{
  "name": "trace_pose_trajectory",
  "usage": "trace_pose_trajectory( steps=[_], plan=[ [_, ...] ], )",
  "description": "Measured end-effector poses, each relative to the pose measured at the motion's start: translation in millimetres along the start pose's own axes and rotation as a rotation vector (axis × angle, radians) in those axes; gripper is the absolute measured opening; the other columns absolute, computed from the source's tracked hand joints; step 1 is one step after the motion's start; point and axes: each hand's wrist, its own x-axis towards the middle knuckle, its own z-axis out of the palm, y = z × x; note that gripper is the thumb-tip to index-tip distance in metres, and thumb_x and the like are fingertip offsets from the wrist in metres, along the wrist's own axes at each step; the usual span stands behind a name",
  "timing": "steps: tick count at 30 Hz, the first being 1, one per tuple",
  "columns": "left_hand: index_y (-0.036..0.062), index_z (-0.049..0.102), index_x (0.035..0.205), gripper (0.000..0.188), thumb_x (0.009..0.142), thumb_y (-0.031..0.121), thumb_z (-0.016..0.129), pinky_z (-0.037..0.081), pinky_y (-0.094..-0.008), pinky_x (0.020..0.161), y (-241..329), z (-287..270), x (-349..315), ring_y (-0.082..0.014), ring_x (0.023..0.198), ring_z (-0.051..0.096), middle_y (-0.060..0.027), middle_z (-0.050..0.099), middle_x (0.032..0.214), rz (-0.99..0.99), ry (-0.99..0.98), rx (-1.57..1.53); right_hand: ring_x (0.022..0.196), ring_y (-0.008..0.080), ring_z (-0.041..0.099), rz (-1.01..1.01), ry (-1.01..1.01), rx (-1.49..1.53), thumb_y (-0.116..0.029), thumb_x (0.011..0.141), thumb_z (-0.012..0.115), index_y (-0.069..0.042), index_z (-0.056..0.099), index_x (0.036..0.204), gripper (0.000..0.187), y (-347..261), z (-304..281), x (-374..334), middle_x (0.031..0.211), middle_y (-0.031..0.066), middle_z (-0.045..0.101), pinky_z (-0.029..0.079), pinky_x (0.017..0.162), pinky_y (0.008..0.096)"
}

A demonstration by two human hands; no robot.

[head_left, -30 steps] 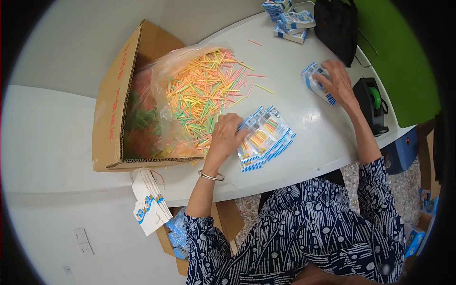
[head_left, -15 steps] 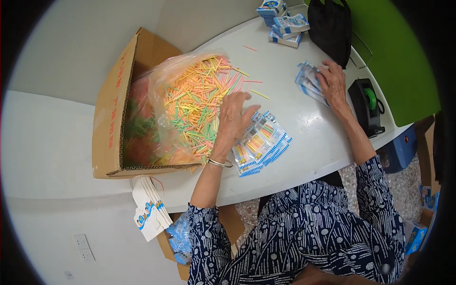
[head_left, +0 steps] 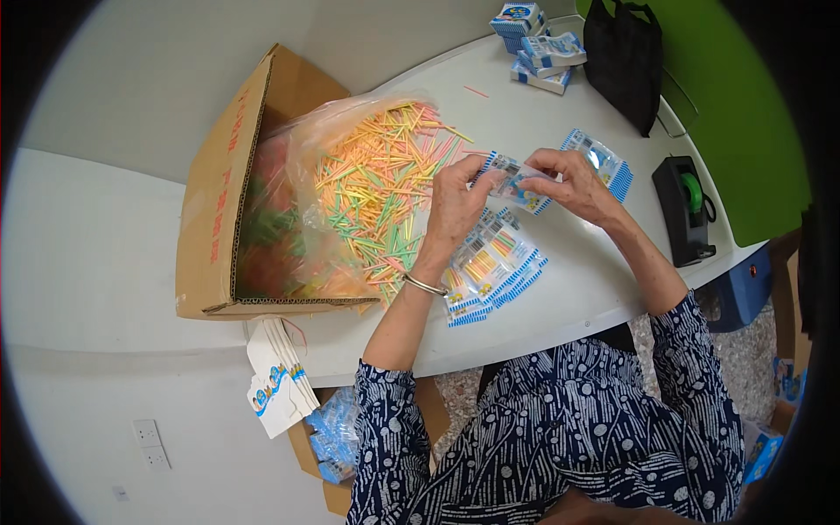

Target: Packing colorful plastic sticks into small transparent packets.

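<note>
White tabletop (head_left: 604,280), edge curved, extends beneath the hands (head_left: 455,210). Pale grey wall (head_left: 394,39) noted beyond the hands and to their left. Wall socket plates (head_left: 147,431), white, two, adjoining, located well left of the hands and nearer the body. Bright green panel (head_left: 761,131) stands right of the hands, beside the tabletop. Speckled floor (head_left: 642,337) visible below tabletop level, on the body side of the hands. Lighting over the tabletop appears even.
</note>
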Motion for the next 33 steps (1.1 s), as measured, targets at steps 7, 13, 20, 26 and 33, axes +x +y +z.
trace_pose_trajectory(
  steps=[7, 13, 20, 26, 33],
  plan=[
    [-0.0010, 0.066, 0.088, 0.014, 0.083, 0.011, 0.063, 0.043, -0.0276, 0.058, -5.8, 6.4, -5.7, -0.0134, 0.062, 0.054, -0.0096, 0.062, 0.069, 0.003, 0.040, 0.201, 0.057, 0.0082, 0.041, 0.057, -0.034, 0.037, -0.020, 0.082, 0.065, 0.003, 0.061, 0.073, 0.025, 22.0, 6.5, -2.0, 0.059, 0.0022, 0.049, 0.032, 0.052, 0.0274],
    [0.0009, 0.066, 0.091, 0.020, 0.084, 0.020, 0.063, 0.043, -0.0308, 0.061, -13.3, -4.1, 1.5, -0.0163, 0.067, 0.054, -0.0094, 0.062, 0.072, 0.025, -0.005, 0.420, 0.054, 0.0079, 0.037, 0.071, -0.016, 0.018, -0.022, 0.085, 0.063, 0.002, 0.058, 0.070, 0.028, 33.0, 11.3, -1.2, 0.055, 0.0013, 0.044, 0.030, 0.050, 0.0284],
    [-0.0099, 0.058, 0.101, 0.064, 0.076, 0.048, 0.066, 0.033, -0.0458, 0.086, -50.9, -19.2, 42.4, -0.0332, 0.099, 0.044, -0.0209, 0.053, 0.104, 0.087, 0.180, 1.145, 0.054, 0.0069, 0.036, 0.118, 0.091, 0.003, -0.024, 0.087, 0.059, 0.000, 0.055, 0.067, 0.032, 55.8, 9.2, 2.2, 0.055, 0.0001, 0.042, 0.029, 0.050, 0.0283],
    [-0.0084, 0.061, 0.098, 0.069, 0.077, 0.057, 0.059, 0.031, -0.0474, 0.088, -87.0, -27.4, 59.0, -0.0332, 0.103, 0.043, -0.0221, 0.053, 0.105, -0.051, 0.253, 1.459, 0.053, 0.0056, 0.034, 0.134, 0.112, -0.008, -0.027, 0.087, 0.059, -0.004, 0.053, 0.062, 0.035, 65.5, 10.3, 1.7, 0.055, -0.0021, 0.040, 0.027, 0.050, 0.0270],
    [-0.0063, 0.064, 0.103, 0.046, 0.088, 0.033, 0.047, 0.024, -0.0526, 0.095, -83.2, -46.0, 68.9, -0.0367, 0.112, 0.039, -0.0215, 0.052, 0.117, -0.385, -0.052, 1.559, 0.053, 0.0062, 0.034, 0.153, 0.109, 0.006, -0.029, 0.088, 0.059, -0.005, 0.054, 0.062, 0.036, 70.4, 6.5, 1.3, 0.054, -0.0020, 0.040, 0.026, 0.050, 0.0274]
  ],
)
